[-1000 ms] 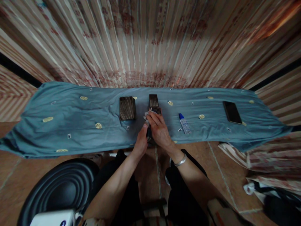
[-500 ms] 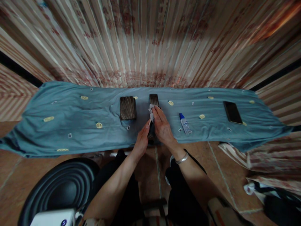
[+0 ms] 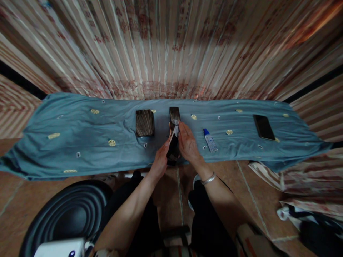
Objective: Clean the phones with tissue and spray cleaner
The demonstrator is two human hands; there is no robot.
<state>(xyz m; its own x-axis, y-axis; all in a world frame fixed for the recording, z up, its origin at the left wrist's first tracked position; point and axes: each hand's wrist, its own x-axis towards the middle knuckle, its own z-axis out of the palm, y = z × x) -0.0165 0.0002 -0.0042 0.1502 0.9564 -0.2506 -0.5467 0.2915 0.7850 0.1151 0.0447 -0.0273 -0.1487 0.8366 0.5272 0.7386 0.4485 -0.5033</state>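
Note:
My left hand [image 3: 160, 159] grips a dark, flat object [image 3: 172, 147] with a pale edge, held on edge above the cloth; I cannot make out its kind. My right hand [image 3: 187, 142] is closed at the object's upper end, pressing a crumpled whitish wipe [image 3: 175, 123] against it. Its fingertips are partly hidden. Just behind the hands lies a dark, shiny rectangular thing [image 3: 174, 112], its near part covered by the wipe and fingers. A dark striped box [image 3: 144, 123] lies left of my hands. To their right is a clear bottle with a blue cap [image 3: 210, 140].
A blue-green cloth [image 3: 88, 142] with yellow prints covers the long narrow table. On its right part lies a black phone [image 3: 264, 127]. A pleated curtain [image 3: 160, 53] hangs behind. A round black ridged stool [image 3: 72, 214] stands at lower left, with a white device [image 3: 60, 248] on it.
The dark object has turned more onto its edge in my left hand. My right hand has shifted slightly right and down, with the wipe now at the object's upper edge.

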